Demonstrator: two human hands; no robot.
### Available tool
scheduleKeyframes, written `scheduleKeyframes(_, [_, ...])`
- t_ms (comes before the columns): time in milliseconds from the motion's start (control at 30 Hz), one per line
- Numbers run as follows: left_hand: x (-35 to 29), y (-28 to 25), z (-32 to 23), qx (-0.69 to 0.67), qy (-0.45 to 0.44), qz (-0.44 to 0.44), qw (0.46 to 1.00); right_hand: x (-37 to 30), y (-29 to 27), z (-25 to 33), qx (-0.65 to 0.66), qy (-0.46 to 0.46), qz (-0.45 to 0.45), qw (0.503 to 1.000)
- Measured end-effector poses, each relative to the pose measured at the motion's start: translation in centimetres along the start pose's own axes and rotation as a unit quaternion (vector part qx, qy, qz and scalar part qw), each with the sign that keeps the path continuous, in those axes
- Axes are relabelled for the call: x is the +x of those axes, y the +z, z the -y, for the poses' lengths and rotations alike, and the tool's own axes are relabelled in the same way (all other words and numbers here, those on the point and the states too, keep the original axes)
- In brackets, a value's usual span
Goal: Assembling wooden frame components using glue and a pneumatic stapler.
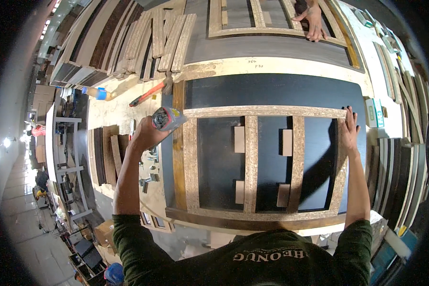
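Observation:
A wooden frame (250, 162) of speckled particle-board strips lies on a dark panel (271, 90) before me. My left hand (148, 133) is wrapped round a grey nail gun (169, 119), whose nose is over the frame's far left corner. Whether the nose touches the wood is hidden. At the far right corner, my right hand (350, 129) lies on the strip with fingers stretched out and holds nothing. Several small wooden blocks (239, 139) sit against the inner strips. Along the panel's left side runs a brown wooden bar (178, 167), and another bar (252, 221) along its near side.
A hammer with a red handle (148, 94) lies beyond the nail gun, near a bottle with a blue band (97, 93). Loose strips (164, 43) are piled far left. Across the table, another person's hand (313, 21) rests on a second frame (257, 32). Metal fittings (148, 181) lie at left.

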State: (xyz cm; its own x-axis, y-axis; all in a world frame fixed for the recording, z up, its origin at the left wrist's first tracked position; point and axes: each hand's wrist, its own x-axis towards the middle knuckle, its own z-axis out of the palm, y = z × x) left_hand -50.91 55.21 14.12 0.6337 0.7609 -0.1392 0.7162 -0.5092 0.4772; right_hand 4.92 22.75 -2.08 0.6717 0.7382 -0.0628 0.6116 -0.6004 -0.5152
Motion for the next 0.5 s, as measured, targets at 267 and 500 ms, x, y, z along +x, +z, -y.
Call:
scheduleKeyframes(267, [1.3, 0.6, 3.6, 0.008, -0.065, 0.07, 0.995, 0.1, 0.0, -0.8, -0.037, -0.004, 0.004, 0.999])
scheduleKeyframes(500, [1.5, 0.4, 3.7, -0.053, -0.028, 0.065, 0.996, 0.0, -0.3, -0.7, -0.051, 0.003, 0.004, 0.999])
